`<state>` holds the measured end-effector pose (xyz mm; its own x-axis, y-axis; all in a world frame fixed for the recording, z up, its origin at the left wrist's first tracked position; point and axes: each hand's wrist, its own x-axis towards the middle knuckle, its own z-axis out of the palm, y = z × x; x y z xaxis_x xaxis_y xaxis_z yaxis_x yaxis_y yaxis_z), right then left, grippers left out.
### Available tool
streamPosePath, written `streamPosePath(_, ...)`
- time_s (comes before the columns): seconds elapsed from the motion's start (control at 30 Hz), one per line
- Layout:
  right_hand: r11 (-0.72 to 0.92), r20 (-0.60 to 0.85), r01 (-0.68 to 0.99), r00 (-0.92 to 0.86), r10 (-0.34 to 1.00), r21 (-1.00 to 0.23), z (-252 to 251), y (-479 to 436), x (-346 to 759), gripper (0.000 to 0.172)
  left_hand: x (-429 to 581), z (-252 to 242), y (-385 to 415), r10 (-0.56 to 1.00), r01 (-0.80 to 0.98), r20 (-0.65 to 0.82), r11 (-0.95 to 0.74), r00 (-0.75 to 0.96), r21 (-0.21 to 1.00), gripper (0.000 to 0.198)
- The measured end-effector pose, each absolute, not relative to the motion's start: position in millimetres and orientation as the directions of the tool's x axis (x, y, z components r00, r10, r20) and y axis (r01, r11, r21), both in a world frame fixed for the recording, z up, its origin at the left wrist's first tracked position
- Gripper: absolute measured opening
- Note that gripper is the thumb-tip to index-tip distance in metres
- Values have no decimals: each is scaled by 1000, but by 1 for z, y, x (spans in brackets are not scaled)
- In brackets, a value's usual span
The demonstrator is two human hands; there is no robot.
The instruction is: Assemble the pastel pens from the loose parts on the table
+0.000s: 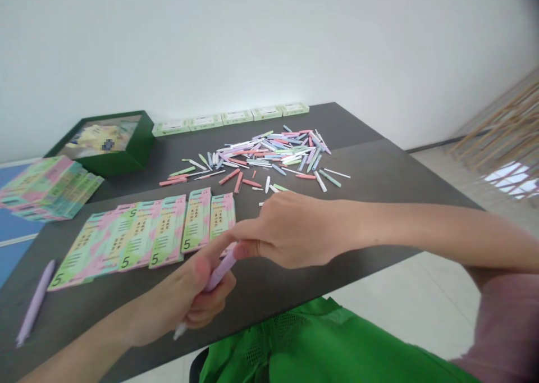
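A lilac pen (219, 272) lies slanted across my left hand (197, 287), whose fingers are wrapped round its barrel. Its pale tip pokes out below the fist. My right hand (290, 228) pinches the pen's upper end between thumb and index finger, partly hiding it. Another lilac pen (36, 304) rests alone at the table's left edge. Just beyond my hands, several pink and green printed packs (168, 231) marked 5 lie in an overlapping row. Behind them spreads a heap of pen parts (273, 150) in pink, green, blue, lilac and white.
A dark green box (126, 157) with crumpled plastic inside stands at the back left, beside stacked pink-green packs (54, 186). Several pale green boxes (206, 122) line the wall. The dark table (370, 175) ends on the right, with wooden rods (501, 119) beyond.
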<state>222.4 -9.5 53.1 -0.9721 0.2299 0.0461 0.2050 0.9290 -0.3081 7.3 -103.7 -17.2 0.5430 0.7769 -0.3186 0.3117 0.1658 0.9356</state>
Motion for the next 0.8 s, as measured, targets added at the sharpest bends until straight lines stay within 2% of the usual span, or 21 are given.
streamPosePath(0.07,792,-103,301,-951,292,-531,44,-4,223,31,13,-12,-100,729,332,-444,306,521,892,69)
streamPosePath(0.1,707,-176,350,-935,309,-615,39,-3,224,33,15,-9,-99,744,416,-479,293,467,861,69)
streamPosePath(0.17,539,-285,432,-897,337,-723,31,-3,225,35,18,-2,-100,816,648,-464,149,346,747,61)
streamPosePath(0.23,478,-299,447,-886,354,-756,28,-6,225,36,19,4,-100,857,800,-416,7,305,600,53)
streamPosePath(0.3,590,-229,415,-902,366,-693,29,-12,225,30,21,8,-99,867,847,-387,-70,312,527,52)
streamPosePath(0.33,695,-160,389,-914,373,-605,29,-16,225,24,21,9,-97,873,852,-366,-99,323,514,53)
streamPosePath(0.4,875,-4,336,-934,357,-348,28,-23,225,21,23,8,-93,888,850,-297,-167,349,500,54)
streamPosePath(0.47,953,110,281,-950,294,-114,26,-29,226,25,23,3,-90,893,830,-211,-252,397,497,53)
streamPosePath(0.5,964,126,258,-956,264,-58,25,-30,227,26,23,-1,-89,887,816,-169,-301,429,493,53)
streamPosePath(0.57,959,95,277,-955,283,-66,26,-30,229,23,23,-9,-88,873,803,-91,-395,480,446,50)
streamPosePath(0.63,909,3,373,-925,380,-187,32,-27,231,21,23,-14,-86,856,805,3,-487,516,338,46)
streamPosePath(0.7,820,-131,453,-890,436,-350,40,-23,233,32,25,-16,-83,825,805,148,-564,545,183,41)
streamPosePath(0.73,779,-192,464,-885,423,-422,43,-21,233,39,25,-15,-82,800,800,222,-589,558,115,38)
streamPosePath(0.8,764,-218,448,-894,392,-463,43,-18,234,47,27,-11,-79,762,801,323,-598,562,16,32)
